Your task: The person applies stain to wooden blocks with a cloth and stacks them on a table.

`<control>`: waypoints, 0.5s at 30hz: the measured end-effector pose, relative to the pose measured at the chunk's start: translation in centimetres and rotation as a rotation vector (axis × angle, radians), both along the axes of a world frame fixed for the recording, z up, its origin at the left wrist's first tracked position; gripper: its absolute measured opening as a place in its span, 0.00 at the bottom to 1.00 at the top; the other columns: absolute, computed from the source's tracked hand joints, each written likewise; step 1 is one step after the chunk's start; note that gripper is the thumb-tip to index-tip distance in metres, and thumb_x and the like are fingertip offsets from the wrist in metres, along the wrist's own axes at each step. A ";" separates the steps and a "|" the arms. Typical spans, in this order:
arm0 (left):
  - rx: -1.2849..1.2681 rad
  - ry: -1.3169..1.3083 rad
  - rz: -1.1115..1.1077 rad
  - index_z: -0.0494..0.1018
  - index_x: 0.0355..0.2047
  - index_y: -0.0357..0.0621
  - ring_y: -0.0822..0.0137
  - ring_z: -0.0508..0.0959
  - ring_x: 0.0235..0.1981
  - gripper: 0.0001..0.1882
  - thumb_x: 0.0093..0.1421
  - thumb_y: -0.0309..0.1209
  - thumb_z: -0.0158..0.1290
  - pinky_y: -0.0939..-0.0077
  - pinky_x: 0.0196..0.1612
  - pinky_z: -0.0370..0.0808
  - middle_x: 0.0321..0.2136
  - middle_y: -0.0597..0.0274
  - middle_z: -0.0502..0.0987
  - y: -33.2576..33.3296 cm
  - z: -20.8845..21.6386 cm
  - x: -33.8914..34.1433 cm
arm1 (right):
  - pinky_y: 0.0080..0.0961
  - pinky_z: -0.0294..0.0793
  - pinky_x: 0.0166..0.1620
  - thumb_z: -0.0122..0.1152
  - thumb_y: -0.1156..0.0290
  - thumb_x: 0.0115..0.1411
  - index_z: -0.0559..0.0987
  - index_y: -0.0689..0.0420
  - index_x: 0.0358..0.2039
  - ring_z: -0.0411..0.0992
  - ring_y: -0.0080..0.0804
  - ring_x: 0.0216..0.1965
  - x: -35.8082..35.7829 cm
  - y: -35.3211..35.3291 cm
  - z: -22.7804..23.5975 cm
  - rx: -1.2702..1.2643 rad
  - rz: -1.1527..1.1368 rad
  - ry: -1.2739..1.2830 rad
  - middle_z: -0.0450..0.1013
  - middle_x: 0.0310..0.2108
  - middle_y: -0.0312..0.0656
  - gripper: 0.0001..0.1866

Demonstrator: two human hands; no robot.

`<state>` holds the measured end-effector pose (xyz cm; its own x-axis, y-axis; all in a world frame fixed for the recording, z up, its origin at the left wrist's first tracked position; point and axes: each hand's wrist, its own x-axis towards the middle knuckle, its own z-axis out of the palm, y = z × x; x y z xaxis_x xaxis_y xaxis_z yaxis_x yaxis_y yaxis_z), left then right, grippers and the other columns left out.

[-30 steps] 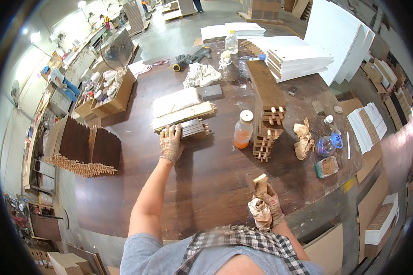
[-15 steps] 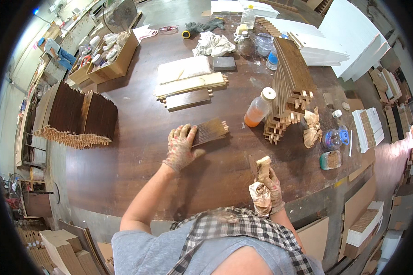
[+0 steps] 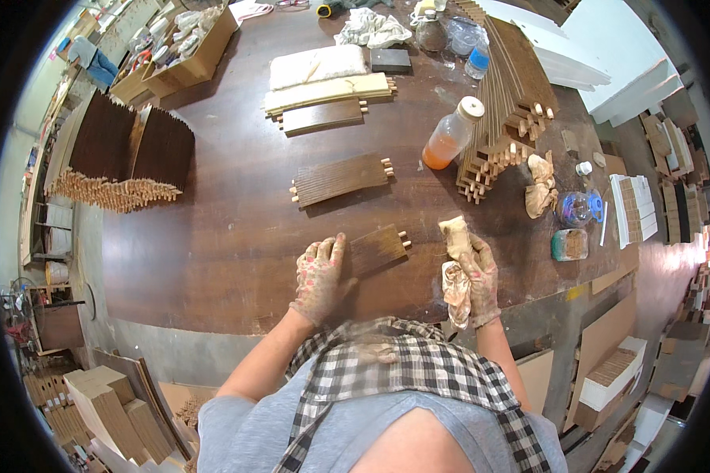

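Observation:
My left hand (image 3: 319,281), in a stained knit glove, grips the left end of a dark brown wooden slat (image 3: 377,251) just above the table near me. Two pale dowel pegs stick out of the slat's right end. My right hand (image 3: 482,276), gloved too, is closed around a crumpled, brown-stained cloth (image 3: 454,236), whose lower part hangs below the fingers. Beyond my left hand lies a row of similar slats (image 3: 341,180), side by side, with pegs at both ends.
A peg-ended slat stack (image 3: 122,154) stands left, another (image 3: 505,102) right. Beside the latter is a bottle of orange liquid (image 3: 453,134). Farther back lie a lighter slat bundle (image 3: 327,93), a white pad (image 3: 318,66) and a dark block (image 3: 390,61). Jars (image 3: 569,245) sit right.
My left hand has come off the row of slats and drawn nearer to me, now with one slat in it. My right hand still holds the cloth. The view has tilted downward.

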<state>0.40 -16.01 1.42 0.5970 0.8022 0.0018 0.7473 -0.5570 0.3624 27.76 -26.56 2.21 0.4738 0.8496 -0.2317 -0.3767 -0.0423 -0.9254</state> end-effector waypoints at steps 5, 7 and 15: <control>0.122 0.004 -0.066 0.61 0.62 0.42 0.51 0.68 0.52 0.47 0.42 0.36 0.69 0.56 0.55 0.65 0.49 0.53 0.68 -0.3 0.8 -0.6 | 0.20 0.71 0.50 0.60 0.80 0.60 0.67 0.65 0.58 0.69 0.25 0.48 -0.1 1.0 0.5 -0.030 0.009 -0.359 0.69 0.50 0.42 0.26; 0.078 0.046 -0.051 0.62 0.61 0.42 0.52 0.68 0.51 0.46 0.41 0.36 0.69 0.56 0.54 0.65 0.49 0.53 0.67 0.1 0.4 -1.0 | 0.26 0.66 0.58 0.61 0.79 0.59 0.68 0.65 0.58 0.68 0.30 0.53 -0.3 1.2 1.5 -0.039 0.056 -0.464 0.69 0.53 0.44 0.26; -0.126 0.162 -0.064 0.56 0.64 0.40 0.48 0.71 0.48 0.50 0.44 0.38 0.68 0.56 0.49 0.71 0.49 0.47 0.67 1.1 1.9 -0.8 | 0.24 0.70 0.53 0.63 0.78 0.59 0.68 0.65 0.58 0.70 0.27 0.49 -1.2 0.0 1.7 -0.042 -0.005 -0.262 0.69 0.52 0.43 0.26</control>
